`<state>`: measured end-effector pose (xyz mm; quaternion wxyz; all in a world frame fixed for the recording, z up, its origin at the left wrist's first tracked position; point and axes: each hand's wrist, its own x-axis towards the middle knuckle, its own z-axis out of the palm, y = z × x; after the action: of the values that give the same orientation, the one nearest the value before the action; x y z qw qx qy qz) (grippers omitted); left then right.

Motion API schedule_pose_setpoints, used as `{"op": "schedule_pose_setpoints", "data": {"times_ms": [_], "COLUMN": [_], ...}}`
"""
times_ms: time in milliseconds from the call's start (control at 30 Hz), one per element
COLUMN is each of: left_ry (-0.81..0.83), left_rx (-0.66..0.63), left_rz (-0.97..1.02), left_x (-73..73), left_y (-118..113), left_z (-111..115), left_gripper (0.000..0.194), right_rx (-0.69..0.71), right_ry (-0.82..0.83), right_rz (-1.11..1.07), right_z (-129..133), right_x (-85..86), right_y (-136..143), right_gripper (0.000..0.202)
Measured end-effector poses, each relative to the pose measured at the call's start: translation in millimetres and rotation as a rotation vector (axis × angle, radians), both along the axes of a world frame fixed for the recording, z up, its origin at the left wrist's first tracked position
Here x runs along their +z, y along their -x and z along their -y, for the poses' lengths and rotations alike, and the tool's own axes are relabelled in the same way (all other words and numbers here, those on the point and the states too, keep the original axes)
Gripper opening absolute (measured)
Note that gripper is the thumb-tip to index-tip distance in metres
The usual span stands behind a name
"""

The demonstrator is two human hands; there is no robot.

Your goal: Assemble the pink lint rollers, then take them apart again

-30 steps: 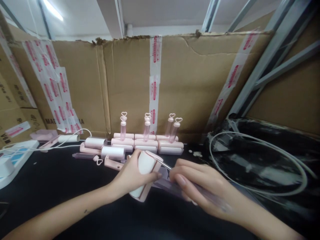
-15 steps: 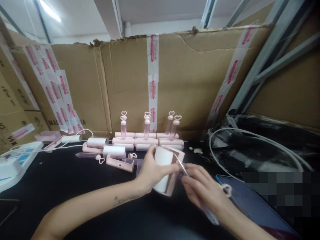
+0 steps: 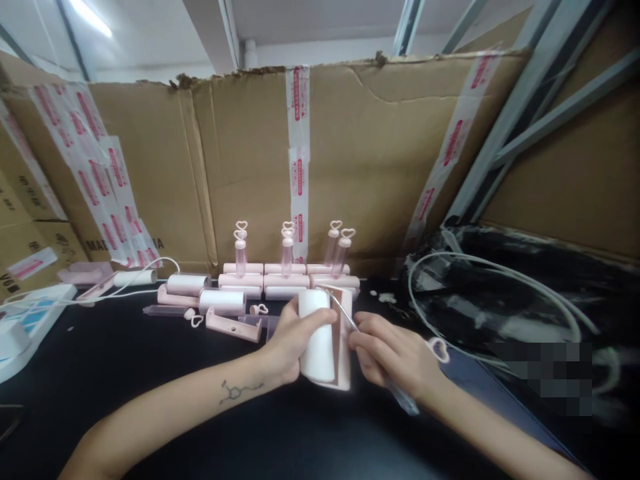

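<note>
My left hand [image 3: 290, 343] is closed around a white paper roll [image 3: 315, 363], part of a lint roller, its thumb lying across the front. A pale pink holder [image 3: 345, 363] runs along the roll's right side. My right hand [image 3: 393, 350] grips a screwdriver [image 3: 345, 313] with a thin metal shaft and what looks like a clear handle [image 3: 405, 400] below the palm. Its tip meets the top of the holder beside the roll; the exact contact is too small to tell. A pink heart-shaped loop [image 3: 439, 349] shows behind my right wrist; what it belongs to is hidden.
Several lint rollers [image 3: 240, 281] with upright heart-topped handles stand at the back against cardboard [image 3: 250, 167]. Loose rolls [image 3: 223, 301], a pink bracket [image 3: 234, 325] and a clear handle [image 3: 167, 311] lie left. A power strip [image 3: 35, 327], a white cable [image 3: 415, 287] and a dark device [image 3: 520, 407] flank them.
The view has shifted slightly. My hands have moved a little left with the lint roller, which is turned more upright. The screwdriver's tip stays at the holder's top.
</note>
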<state>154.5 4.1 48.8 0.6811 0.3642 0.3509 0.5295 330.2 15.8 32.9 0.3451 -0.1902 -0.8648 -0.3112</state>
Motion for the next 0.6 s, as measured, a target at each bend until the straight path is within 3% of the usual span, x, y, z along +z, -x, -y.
{"op": "schedule_pose_setpoints", "data": {"times_ms": [133, 233, 333, 467, 600], "left_ry": [0.051, -0.164, -0.397, -0.674, -0.898], "left_rx": [-0.003, 0.036, 0.049, 0.069, 0.007], "left_rz": [0.11, -0.024, -0.527, -1.327, -1.715], "left_x": [3.8, 14.8, 24.0, 28.1, 26.6], "left_y": [4.7, 21.0, 45.0, 68.4, 72.3], "left_z": [-10.5, -22.8, -32.7, -34.0, -29.0], "left_gripper": [0.025, 0.032, 0.046, 0.047, 0.041], "right_rx": [-0.058, -0.155, -0.193, -0.205, -0.208], "right_ry": [0.061, 0.277, 0.525, 0.813, 0.938], "right_rz": [-0.063, -0.216, -0.259, -0.149, -0.119], "right_z": [-8.2, -12.8, -14.8, -18.2, -17.4], "right_x": [2.3, 3.7, 0.5, -7.2, 3.4], "right_y": [-0.8, -3.0, -5.0, -13.0, -20.7], "right_gripper": [0.02, 0.017, 0.018, 0.027, 0.028]}}
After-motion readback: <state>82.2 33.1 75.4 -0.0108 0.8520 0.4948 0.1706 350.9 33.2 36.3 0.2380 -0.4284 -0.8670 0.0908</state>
